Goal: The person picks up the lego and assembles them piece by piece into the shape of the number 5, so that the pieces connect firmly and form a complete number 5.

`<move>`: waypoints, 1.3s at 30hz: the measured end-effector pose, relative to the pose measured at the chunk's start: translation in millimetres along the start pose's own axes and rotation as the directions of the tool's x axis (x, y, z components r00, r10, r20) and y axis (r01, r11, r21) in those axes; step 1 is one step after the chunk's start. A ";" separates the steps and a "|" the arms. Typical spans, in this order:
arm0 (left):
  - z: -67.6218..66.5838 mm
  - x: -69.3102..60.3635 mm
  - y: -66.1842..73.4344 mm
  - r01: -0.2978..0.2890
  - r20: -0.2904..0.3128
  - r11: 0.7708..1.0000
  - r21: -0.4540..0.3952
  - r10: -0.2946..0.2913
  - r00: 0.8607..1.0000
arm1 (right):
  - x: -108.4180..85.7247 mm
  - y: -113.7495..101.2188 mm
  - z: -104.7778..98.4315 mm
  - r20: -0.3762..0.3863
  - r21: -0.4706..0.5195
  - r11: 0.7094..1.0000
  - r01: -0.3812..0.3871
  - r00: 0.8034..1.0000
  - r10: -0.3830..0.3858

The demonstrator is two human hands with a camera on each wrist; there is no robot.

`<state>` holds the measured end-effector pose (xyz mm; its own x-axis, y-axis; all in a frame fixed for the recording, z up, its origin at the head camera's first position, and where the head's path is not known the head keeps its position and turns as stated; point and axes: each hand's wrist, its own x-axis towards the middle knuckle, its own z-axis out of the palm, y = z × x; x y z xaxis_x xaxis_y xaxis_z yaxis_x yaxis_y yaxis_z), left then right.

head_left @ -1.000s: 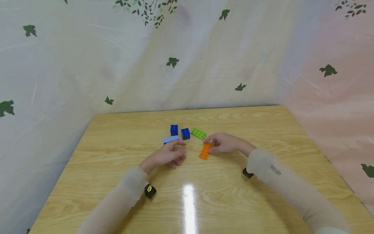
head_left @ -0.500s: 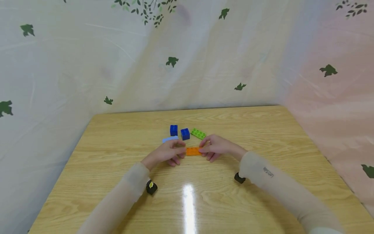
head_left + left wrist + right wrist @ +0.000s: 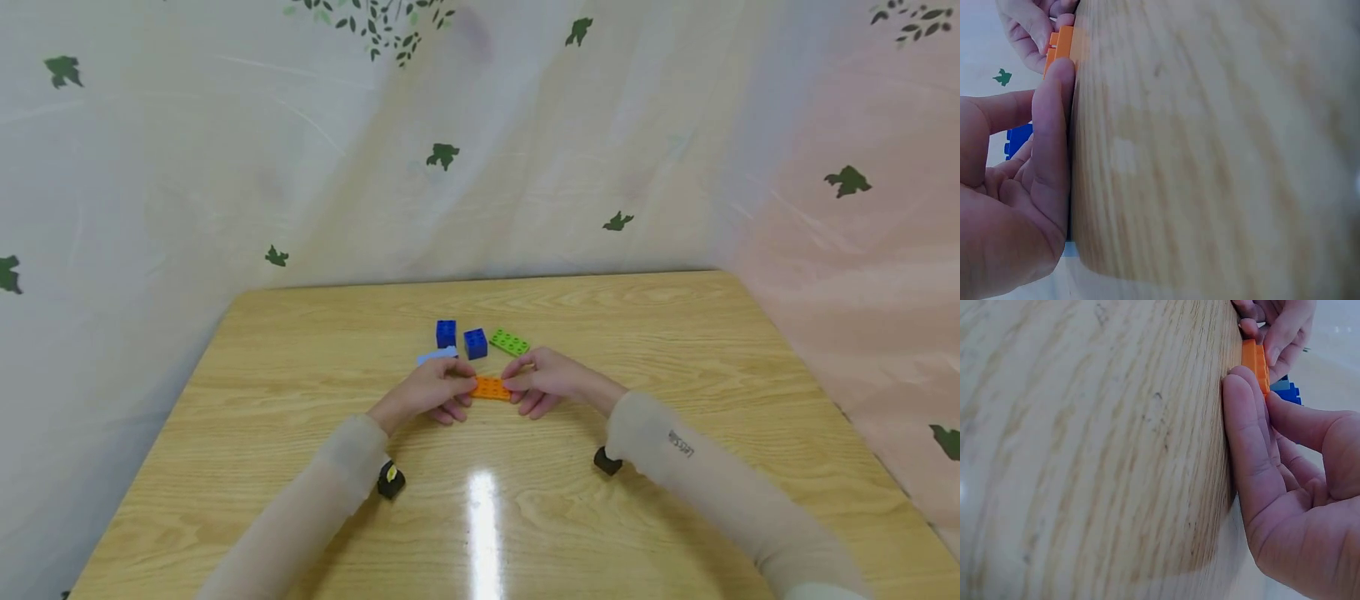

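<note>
An orange studded plate (image 3: 491,388) lies crosswise on the wooden table between the two hands. The left hand (image 3: 432,391) pinches its left end; the right hand (image 3: 546,382) pinches its right end, thumb and fingers bent round it. In the left wrist view the left hand (image 3: 1029,175) is at the near end of the orange plate (image 3: 1060,50). The right wrist view shows the right hand (image 3: 1297,469) gripping its end of the orange plate (image 3: 1255,359). Just behind the left fingers is a light blue piece (image 3: 437,356), partly hidden.
Two dark blue bricks (image 3: 446,334) (image 3: 476,343) stand behind the hands. A green studded plate (image 3: 510,342) lies right of them, close behind the right fingers. A patterned cloth (image 3: 345,167) hangs behind the table (image 3: 585,517).
The orange plate has moved left and turned from slanted to crosswise, carried by the right hand. The left hand has taken hold of its left end.
</note>
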<state>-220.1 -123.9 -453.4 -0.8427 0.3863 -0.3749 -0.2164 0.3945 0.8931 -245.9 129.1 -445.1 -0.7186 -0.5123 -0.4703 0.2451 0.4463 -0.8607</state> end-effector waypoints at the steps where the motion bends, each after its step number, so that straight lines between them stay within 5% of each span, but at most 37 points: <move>1: 0.3 0.4 -0.3 0.006 -0.004 1.000 -0.005 -0.006 1.000 | 0.3 0.4 0.2 0.000 0.008 1.000 -0.002 1.000 0.002; 29: 0.3 5.2 -2.1 0.041 -0.027 0.996 -0.082 -0.044 0.999 | 1.1 -0.7 -0.1 -0.012 0.049 0.999 -0.022 1.000 0.022; 39: 1.4 2.8 -3.4 0.040 -0.025 0.996 -0.082 -0.042 0.999 | 0.5 -7.0 1.8 -0.060 -0.062 0.998 0.031 0.998 -0.035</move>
<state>-221.0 -122.9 -457.9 -0.8449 0.3486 -0.4059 -0.2897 0.3396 0.8948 -246.8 124.4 -439.7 -0.7646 -0.4822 -0.4276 0.1822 0.4747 -0.8611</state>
